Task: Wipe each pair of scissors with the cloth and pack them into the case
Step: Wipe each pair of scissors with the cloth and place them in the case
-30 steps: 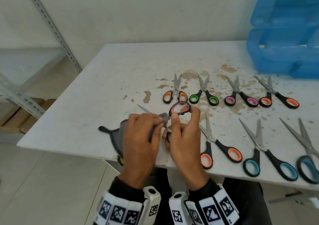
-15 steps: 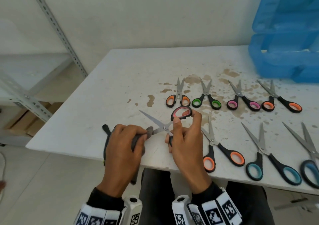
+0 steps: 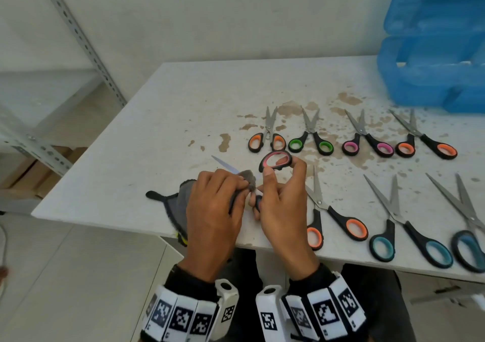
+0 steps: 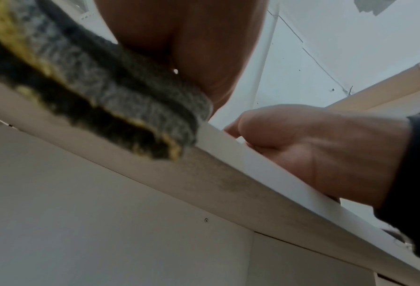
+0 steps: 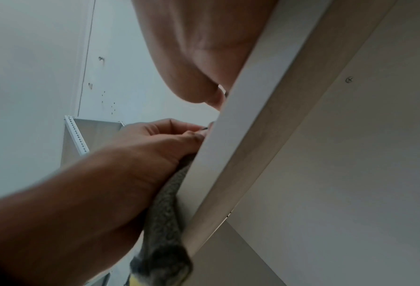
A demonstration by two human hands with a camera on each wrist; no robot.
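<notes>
My right hand [image 3: 282, 197] grips the handles of a pink-and-black pair of scissors [image 3: 275, 160] near the table's front edge. One blade tip [image 3: 223, 163] points to the far left. My left hand [image 3: 215, 210] pinches a grey cloth [image 3: 181, 200] around the blades close to the pivot. The cloth hangs over the table edge [image 4: 111, 108], seen from below in both wrist views [image 5: 165, 203]. The blue case [image 3: 433, 53] stands open at the back right. The wrist views show only the heels of both hands and the table's underside.
Several scissors lie in two rows on the stained white table [image 3: 183, 111]: orange [image 3: 267, 137], green [image 3: 312, 139], pink [image 3: 367, 142] and orange [image 3: 425, 142] behind; orange [image 3: 330, 215] and two teal pairs [image 3: 409, 236] in front. A metal shelf frame [image 3: 78, 34] stands left.
My left hand with the cloth slid back along the blades toward the pivot, after pulling out toward the tip half a second ago. The right hand kept its grip on the handles.
</notes>
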